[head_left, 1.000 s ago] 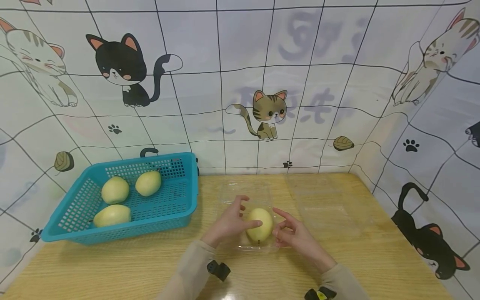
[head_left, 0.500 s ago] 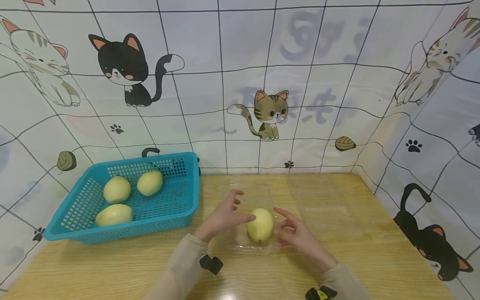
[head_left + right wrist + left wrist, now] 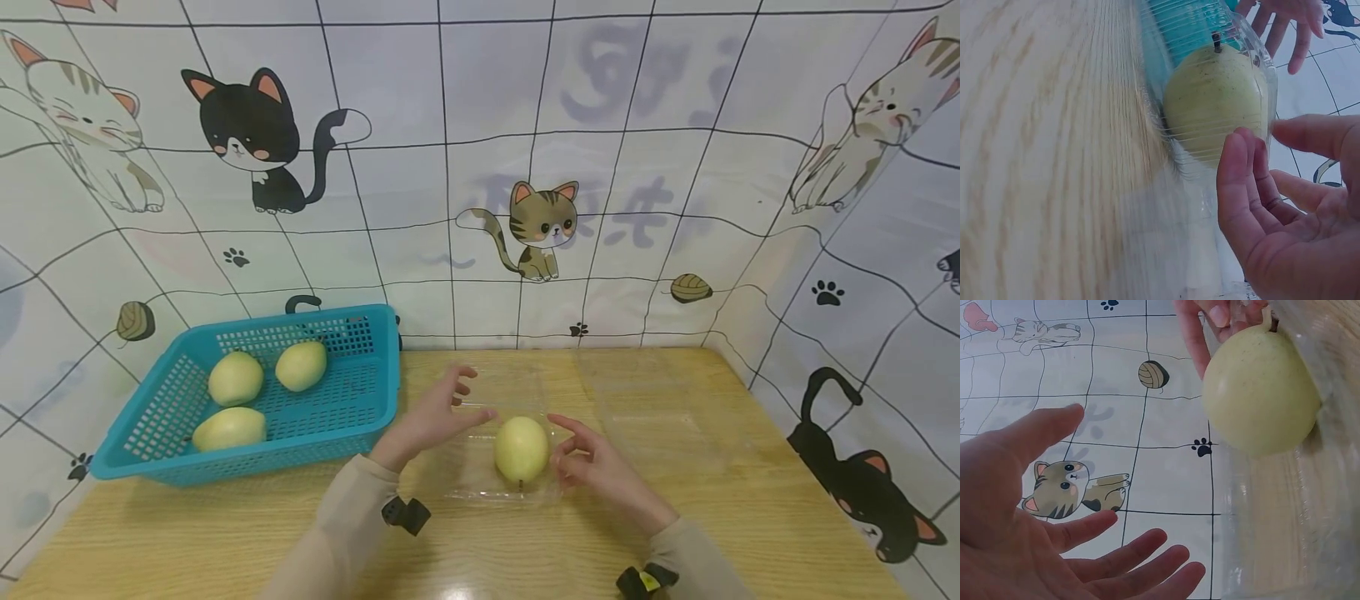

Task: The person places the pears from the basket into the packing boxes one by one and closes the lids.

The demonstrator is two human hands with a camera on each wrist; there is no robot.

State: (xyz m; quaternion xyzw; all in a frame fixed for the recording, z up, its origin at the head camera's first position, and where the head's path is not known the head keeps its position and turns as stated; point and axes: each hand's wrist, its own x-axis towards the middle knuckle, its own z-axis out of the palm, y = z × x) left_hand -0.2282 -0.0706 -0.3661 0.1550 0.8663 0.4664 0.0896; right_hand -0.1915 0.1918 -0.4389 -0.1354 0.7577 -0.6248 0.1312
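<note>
A pale yellow-green pear (image 3: 521,450) sits at the right side of a clear plastic clamshell box (image 3: 472,479), its stem pointing toward the near edge. My right hand (image 3: 600,471) is at the box's right side; in the right wrist view its curled fingers (image 3: 1235,169) and thumb hold the wall and rim beside the pear. To the pear's left, my left hand (image 3: 431,417) hovers over the box with fingers spread and nothing in it. The left wrist view shows the gap between this hand (image 3: 1041,519) and the pear (image 3: 1263,390).
A blue plastic basket (image 3: 378,425) on the left holds several pears, such as this pear (image 3: 232,429). Another clear plastic box (image 3: 652,417) lies to the right on the wooden table (image 3: 480,550). A cat-print sheet (image 3: 405,183) stands behind and at the sides.
My left hand has let go of the pear and drawn away to the left, its fingers spread. The pear and my right hand stay in place.
</note>
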